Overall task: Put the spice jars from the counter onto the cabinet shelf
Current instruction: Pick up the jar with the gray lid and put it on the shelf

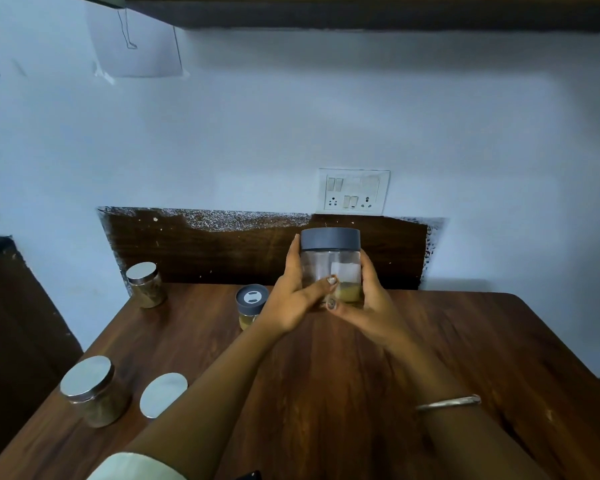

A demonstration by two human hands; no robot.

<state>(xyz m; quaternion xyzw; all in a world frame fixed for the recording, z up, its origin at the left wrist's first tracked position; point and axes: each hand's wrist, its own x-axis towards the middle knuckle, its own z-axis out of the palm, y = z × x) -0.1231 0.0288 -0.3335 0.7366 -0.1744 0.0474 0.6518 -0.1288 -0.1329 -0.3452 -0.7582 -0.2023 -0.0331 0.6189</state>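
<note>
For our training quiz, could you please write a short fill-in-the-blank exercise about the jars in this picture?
1. The left hand and the right hand grip one clear jar whose lid is coloured ____.
2. The small jar with the white-centred lid stands on the counter to the held jar's ____.
3. The back jar, the front jar and the half-hidden jar all have shiny lids coloured ____.
Missing words: grey; left; silver.
</note>
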